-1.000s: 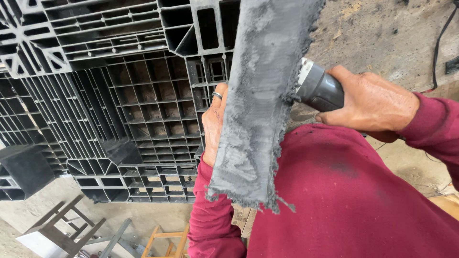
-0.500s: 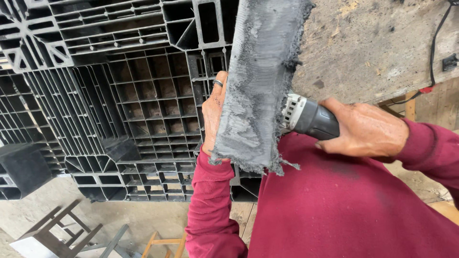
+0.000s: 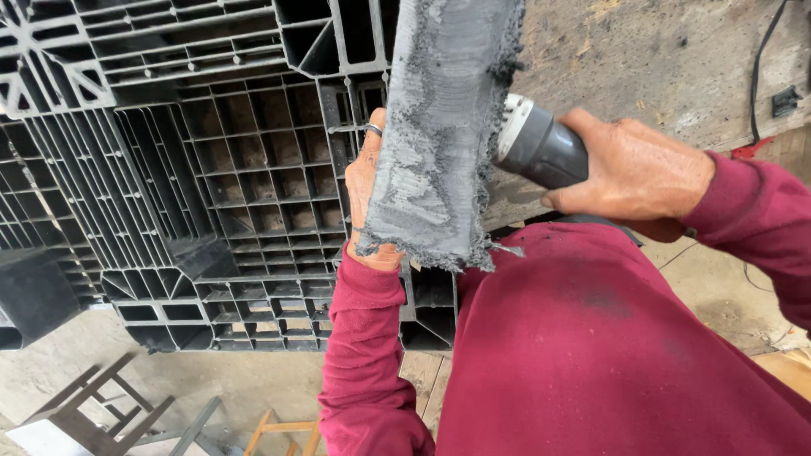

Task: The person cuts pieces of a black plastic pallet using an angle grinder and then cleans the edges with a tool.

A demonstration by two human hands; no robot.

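Note:
My left hand (image 3: 367,187), with a ring on one finger, grips the left edge of a long grey plastic strip (image 3: 443,127) with rough, frayed edges, held upright in front of me. My right hand (image 3: 635,167) is wrapped around the grey body of a handheld power tool (image 3: 541,149). The tool's silver head sits against the strip's right edge, and its working end is hidden behind the strip. Both arms wear dark red sleeves.
A large black plastic pallet (image 3: 211,160) with a grid of open cells lies under my left side. A concrete surface (image 3: 659,59) with a black cable (image 3: 760,67) is at the upper right. Wooden stool frames (image 3: 93,414) stand on the floor below.
The tool and my right hand have slid down along the strip's right edge. The strip has shifted slightly in my left hand's grip, and the view has tilted a little.

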